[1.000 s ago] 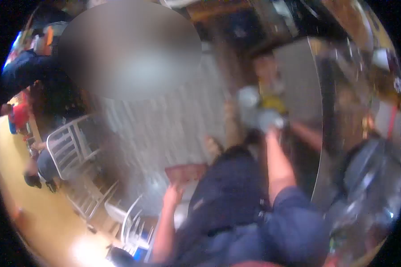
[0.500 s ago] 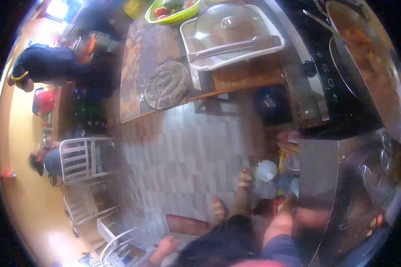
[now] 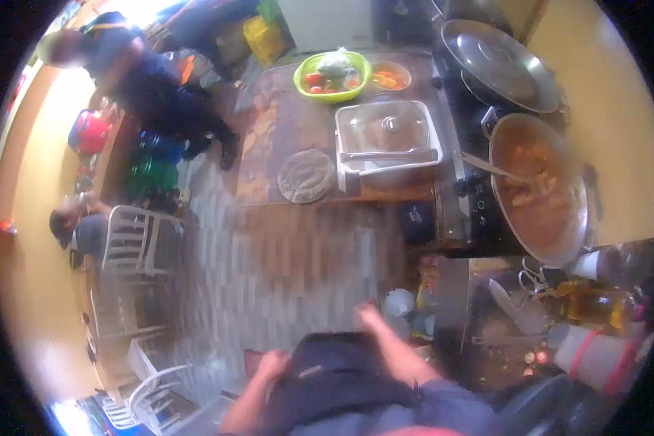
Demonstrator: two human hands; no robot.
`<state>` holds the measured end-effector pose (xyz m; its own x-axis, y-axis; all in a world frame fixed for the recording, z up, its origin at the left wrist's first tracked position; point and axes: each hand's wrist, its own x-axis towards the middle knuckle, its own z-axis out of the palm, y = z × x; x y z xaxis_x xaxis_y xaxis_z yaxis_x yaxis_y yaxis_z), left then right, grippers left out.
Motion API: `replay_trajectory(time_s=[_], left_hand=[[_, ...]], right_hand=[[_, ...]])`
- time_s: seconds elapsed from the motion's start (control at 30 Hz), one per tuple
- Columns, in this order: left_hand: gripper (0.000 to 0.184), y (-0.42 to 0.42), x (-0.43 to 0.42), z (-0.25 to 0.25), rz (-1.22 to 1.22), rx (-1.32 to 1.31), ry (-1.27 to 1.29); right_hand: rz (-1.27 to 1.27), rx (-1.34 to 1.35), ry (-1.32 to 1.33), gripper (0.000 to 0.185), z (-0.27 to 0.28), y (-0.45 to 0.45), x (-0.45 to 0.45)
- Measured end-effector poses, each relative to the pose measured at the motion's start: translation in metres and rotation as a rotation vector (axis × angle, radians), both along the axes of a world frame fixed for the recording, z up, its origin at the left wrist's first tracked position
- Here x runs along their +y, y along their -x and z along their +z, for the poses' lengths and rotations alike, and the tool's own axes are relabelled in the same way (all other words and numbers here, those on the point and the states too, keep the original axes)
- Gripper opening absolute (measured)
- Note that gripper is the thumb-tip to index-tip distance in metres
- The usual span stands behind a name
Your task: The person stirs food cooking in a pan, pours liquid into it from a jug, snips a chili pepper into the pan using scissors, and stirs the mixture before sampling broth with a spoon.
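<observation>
My left hand (image 3: 273, 362) is near my lap at the bottom centre, its fingers curled but blurred, beside a dark red panel (image 3: 252, 361). My right hand (image 3: 369, 315) is over the floor just right of my knees, close to a whitish round container (image 3: 398, 302). The fingers of both hands are too smeared to tell what, if anything, they hold. In front of me stands a wooden table (image 3: 261, 160) with a round woven mat (image 3: 306, 176), a white tray (image 3: 354, 168) under a glass lid (image 3: 389, 123), and a green basket (image 3: 300, 76) of vegetables.
At right, a large pan of stew (image 3: 538, 196) with a ladle sits on the black stove (image 3: 479, 211), near another lidded pan (image 3: 498, 65). A counter (image 3: 450, 312) holds an oil bottle (image 3: 596, 304). White chairs (image 3: 127, 236) and two people are at left.
The view has lifted and steadied, showing the whole table and stove. My right hand has come back from the low items beside the counter towards my knees. The standing person has shifted.
</observation>
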<state>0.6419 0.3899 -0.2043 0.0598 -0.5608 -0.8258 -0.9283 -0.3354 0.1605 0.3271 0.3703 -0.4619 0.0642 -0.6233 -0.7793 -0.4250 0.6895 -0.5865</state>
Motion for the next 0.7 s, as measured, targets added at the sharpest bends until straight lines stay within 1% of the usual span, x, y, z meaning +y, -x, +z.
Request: replay_trajectory(time_s=[0.03, 0.07, 0.1, 0.13, 0.17, 0.2, 0.23, 0.27, 0.3, 0.33, 0.37, 0.43, 0.47, 0.5, 0.53, 0.57, 0.6, 0.63, 0.67, 0.7], left_hand=[[0.043, 0.009, -0.009, 0.020, 0.041, 0.025, 0.090], [0.042, 0.001, -0.008, 0.012, 0.108, 0.017, 0.125], [0.041, -0.001, -0.013, 0.020, 0.230, 0.040, 0.083], [0.041, -0.009, -0.012, 0.015, 0.270, 0.035, 0.100], [0.041, -0.015, -0.011, 0.010, 0.309, 0.028, 0.115], [0.041, -0.015, -0.014, 0.014, 0.321, 0.030, 0.105], [0.040, -0.014, -0.024, 0.019, 0.329, 0.019, 0.169], [0.040, -0.015, -0.037, 0.023, 0.338, 0.005, 0.234], [0.040, -0.014, -0.053, 0.024, 0.346, 0.005, 0.229], [0.040, -0.012, -0.074, 0.024, 0.339, 0.002, 0.273], [0.040, -0.012, -0.099, 0.024, 0.329, -0.001, 0.316], [0.041, -0.016, -0.156, 0.000, 0.385, 0.111, 0.446], [0.042, -0.013, -0.199, -0.002, 0.403, 0.187, 0.433], [0.042, -0.003, -0.245, 0.001, 0.340, 0.178, 0.483], [0.043, 0.010, -0.291, 0.019, 0.335, 0.207, 0.466], [0.043, 0.020, -0.333, 0.016, 0.340, 0.331, 0.589], [0.041, 0.026, -0.382, 0.000, 0.385, 0.473, 0.575], [0.037, 0.048, -0.425, 0.017, 0.411, 0.535, 0.605], [0.039, 0.058, -0.472, -0.006, 0.412, 0.692, 0.647], [0.041, 0.079, -0.514, -0.003, 0.552, 0.865, 0.529]], right_hand=[[-0.071, -0.129, -0.007, 0.052, 0.030, -0.003, -0.030], [-0.140, -0.258, -0.018, 0.049, 0.054, -0.007, -0.050], [-0.115, -0.263, 0.159, 0.041, 0.117, -0.006, -0.081], [-0.161, -0.364, 0.147, 0.035, 0.162, -0.004, -0.105], [-0.151, -0.340, 0.177, 0.035, 0.201, 0.000, -0.128], [-0.089, -0.297, 0.260, 0.035, 0.204, 0.003, -0.147], [-0.077, -0.275, 0.292, 0.034, 0.219, 0.009, -0.165], [-0.115, -0.330, 0.338, 0.034, 0.231, 0.011, -0.182], [-0.118, -0.271, 0.313, 0.034, 0.263, 0.016, -0.198], [-0.115, -0.253, 0.352, 0.034, 0.271, 0.019, -0.214], [-0.117, -0.235, 0.390, 0.034, 0.278, 0.020, -0.227], [-0.106, -0.212, 0.392, 0.034, 0.310, 0.018, -0.248], [-0.090, -0.189, 0.409, 0.034, 0.325, 0.018, -0.264], [-0.094, -0.181, 0.399, 0.034, 0.333, 0.015, -0.276], [-0.082, -0.174, 0.405, 0.034, 0.340, 0.010, -0.283], [-0.071, -0.165, 0.415, 0.034, 0.349, 0.007, -0.295], [-0.080, -0.158, 0.403, 0.034, 0.361, 0.006, -0.307], [-0.033, -0.176, 0.394, 0.034, 0.375, 0.005, -0.319], [0.013, -0.193, 0.395, 0.034, 0.386, 0.006, -0.337], [-0.002, -0.190, 0.396, 0.034, 0.395, 0.007, -0.354]])
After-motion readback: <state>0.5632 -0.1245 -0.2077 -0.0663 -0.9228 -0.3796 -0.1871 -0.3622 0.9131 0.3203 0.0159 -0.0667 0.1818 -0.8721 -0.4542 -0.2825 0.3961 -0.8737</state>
